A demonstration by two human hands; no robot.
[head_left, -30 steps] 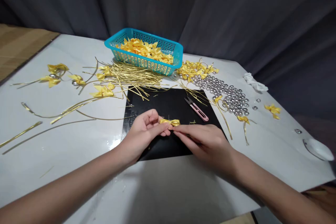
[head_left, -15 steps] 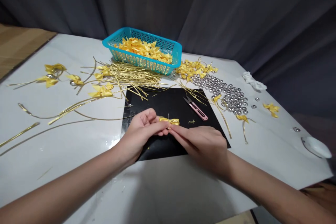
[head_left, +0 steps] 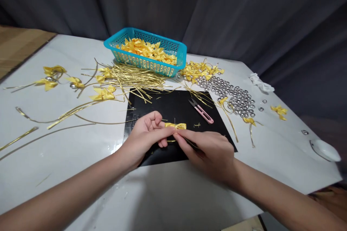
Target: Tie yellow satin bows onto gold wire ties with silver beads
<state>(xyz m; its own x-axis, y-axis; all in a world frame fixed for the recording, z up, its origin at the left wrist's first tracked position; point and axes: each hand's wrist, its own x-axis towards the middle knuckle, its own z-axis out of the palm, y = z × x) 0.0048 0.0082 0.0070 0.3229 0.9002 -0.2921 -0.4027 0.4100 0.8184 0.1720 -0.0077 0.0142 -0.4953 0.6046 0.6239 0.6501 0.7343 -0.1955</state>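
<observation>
A small yellow ribbon bow (head_left: 176,126) is pinched between the fingertips of both hands above a black mat (head_left: 173,108). My left hand (head_left: 145,137) curls its fingers and grips the bow's left side. My right hand (head_left: 210,148) pinches the bow's middle from the right, along with a thin gold wire tie that loops under the bow. Pink thread snips (head_left: 202,111) lie on the mat just beyond my right hand.
A teal basket (head_left: 180,48) of yellow bows stands at the back. Gold wire ties (head_left: 135,77) lie heaped before it; loose bows (head_left: 104,94) and long gold strips lie left. Silver beads (head_left: 230,94) spread right, with a white dish (head_left: 325,149) at the right edge.
Both hands stayed over the mat with the bow. My right fingers shifted slightly left and lower at the bow's middle, and a loop of gold wire now shows beneath it.
</observation>
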